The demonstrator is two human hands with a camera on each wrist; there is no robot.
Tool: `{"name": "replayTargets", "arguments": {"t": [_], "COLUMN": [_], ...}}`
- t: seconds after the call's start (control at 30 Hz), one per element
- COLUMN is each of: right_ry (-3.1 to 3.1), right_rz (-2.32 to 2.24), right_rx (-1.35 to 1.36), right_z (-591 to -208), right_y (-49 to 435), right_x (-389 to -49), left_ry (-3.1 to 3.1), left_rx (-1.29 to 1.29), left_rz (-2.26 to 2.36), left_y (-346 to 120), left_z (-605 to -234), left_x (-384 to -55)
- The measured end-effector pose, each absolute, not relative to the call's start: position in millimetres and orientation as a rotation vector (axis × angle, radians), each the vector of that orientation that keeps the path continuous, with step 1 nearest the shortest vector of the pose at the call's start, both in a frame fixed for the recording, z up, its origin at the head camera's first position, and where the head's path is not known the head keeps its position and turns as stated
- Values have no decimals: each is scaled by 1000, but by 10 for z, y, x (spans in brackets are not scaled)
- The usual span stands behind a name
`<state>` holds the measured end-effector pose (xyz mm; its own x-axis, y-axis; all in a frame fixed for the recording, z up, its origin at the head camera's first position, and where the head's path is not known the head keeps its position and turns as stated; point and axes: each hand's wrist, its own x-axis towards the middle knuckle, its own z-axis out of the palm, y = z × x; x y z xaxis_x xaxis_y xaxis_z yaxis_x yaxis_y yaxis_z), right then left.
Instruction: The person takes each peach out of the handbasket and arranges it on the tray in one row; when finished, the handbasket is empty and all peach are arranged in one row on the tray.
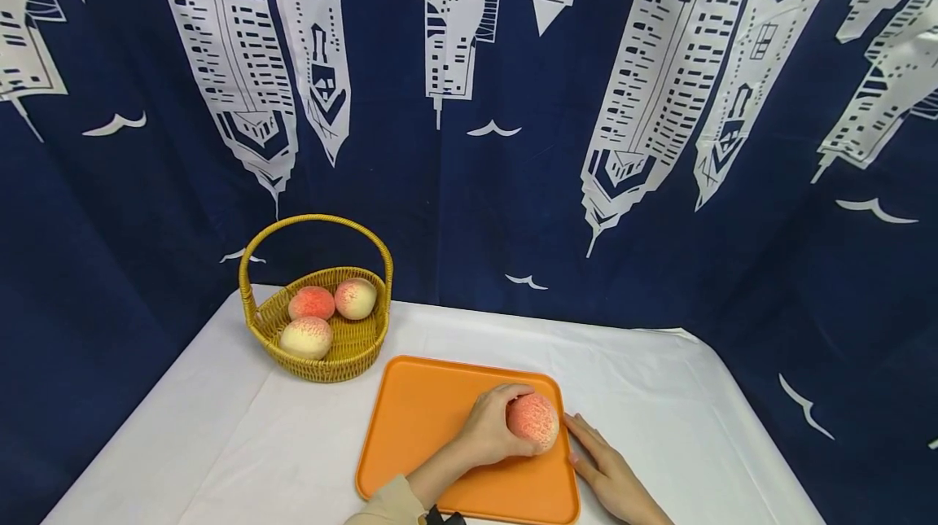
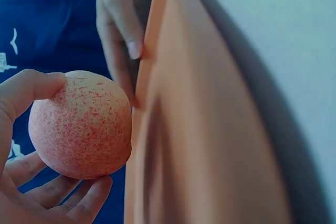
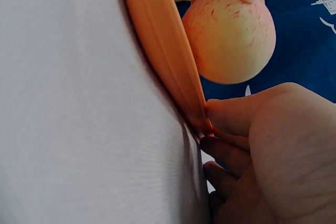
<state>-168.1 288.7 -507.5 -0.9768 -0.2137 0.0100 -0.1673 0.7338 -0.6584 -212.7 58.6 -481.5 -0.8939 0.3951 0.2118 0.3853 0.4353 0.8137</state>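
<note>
A round pink-and-cream peach (image 1: 533, 422) is gripped in my left hand (image 1: 489, 426), over the right part of an orange tray (image 1: 425, 403). In the left wrist view the thumb lies on one side of the peach (image 2: 81, 124) and the fingers curl beneath the other. At the tray's right edge is my right hand (image 1: 611, 476). In the right wrist view its thumb (image 3: 231, 115) sits on the tray rim (image 3: 163, 40), with the fingers bent just below it, pinching the edge; some fingertips are partly hidden.
A yellow wicker basket (image 1: 330, 370) with a tall handle stands at the back left, holding several peaches, among them a redder one (image 1: 311, 302). A white cloth (image 1: 278, 444) covers the table. Behind hangs a dark blue curtain (image 1: 440, 207) with white building prints.
</note>
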Motion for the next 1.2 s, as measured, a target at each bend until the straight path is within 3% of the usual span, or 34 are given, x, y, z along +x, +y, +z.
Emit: {"name": "replayTargets", "arguments": {"t": [0.5,1.2], "right_ry": [2992,2949], "right_rz": [-1057,-1050], "right_rx": [-377,-318], "right_z": [-5110,-5093], "right_y": [2872,2863], "right_x": [-1655,-1652], "left_ry": [2697,2714], "left_rx": [781,852], "left_rz": [1479,1386], "left_y": [815,768], "left_z": [-4935,-4923], "left_x": [-2102,-2056]}}
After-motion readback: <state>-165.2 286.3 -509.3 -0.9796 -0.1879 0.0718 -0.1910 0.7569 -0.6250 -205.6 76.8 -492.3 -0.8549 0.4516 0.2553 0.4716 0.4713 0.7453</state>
